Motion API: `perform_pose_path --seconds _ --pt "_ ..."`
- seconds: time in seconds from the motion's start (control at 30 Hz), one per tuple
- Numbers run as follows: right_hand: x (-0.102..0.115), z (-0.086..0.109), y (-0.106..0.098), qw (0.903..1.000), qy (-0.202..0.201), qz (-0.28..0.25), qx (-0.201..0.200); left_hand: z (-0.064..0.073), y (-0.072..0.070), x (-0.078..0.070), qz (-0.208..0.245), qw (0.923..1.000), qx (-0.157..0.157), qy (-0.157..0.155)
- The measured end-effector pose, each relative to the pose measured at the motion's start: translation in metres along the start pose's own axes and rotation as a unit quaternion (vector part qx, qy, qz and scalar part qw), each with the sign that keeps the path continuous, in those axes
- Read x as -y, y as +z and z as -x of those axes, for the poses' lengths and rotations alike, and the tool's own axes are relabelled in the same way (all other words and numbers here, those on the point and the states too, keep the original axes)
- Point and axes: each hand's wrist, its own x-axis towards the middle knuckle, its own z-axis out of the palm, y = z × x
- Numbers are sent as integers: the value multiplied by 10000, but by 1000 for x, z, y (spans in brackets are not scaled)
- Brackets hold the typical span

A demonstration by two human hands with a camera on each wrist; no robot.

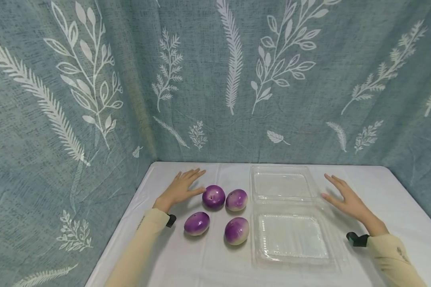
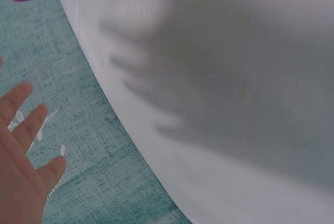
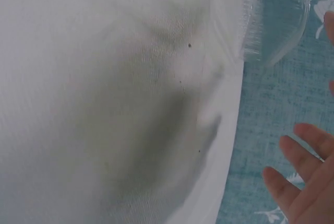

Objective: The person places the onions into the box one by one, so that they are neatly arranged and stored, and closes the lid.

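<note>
Several glossy purple-and-white round vegetables, turnip-like in look, lie on the white table. One dark purple vegetable is at the back, a paler one beside it; others sit in front, one left and one right. My left hand is spread above the table, its thumb tip by the dark one; whether they touch I cannot tell. A clear plastic clamshell box lies unfolded, one half behind the other. To its right my right hand hovers with straight fingers, holding nothing.
The white-covered table has its far edge against a blue-green curtain with white leaf prints. More of this curtain hangs at the left and right sides. A dark wrist camera sits below my right hand.
</note>
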Motion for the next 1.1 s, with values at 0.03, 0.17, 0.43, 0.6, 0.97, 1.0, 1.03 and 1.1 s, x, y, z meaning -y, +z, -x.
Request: perform_pose_path --seconds 0.03,0.17,0.43,0.6,0.97,1.0,1.03,1.1 --pt "0 0 1 10000 -53 -31 -18 0 0 -1 21 10000 18 21" --pt "2 2 5 9997 -195 -116 -11 0 0 -3 170 9998 88 96" --pt "5 8 9 9985 -220 -474 129 -1 1 -10 414 9987 165 265" --pt "6 10 9 9975 -197 -612 285 0 0 -15 563 9979 283 176" --pt "5 14 11 9932 -75 -955 655 -1 0 -20 819 9948 601 -34" --pt "4 15 11 9923 -60 -1026 687 -1 0 -21 850 9945 609 -12" --pt "4 15 11 9914 -47 -1091 721 -1 0 -21 843 9944 640 -29" --pt "4 17 12 9886 -15 -1286 782 -1 1 -22 851 9940 678 -59"
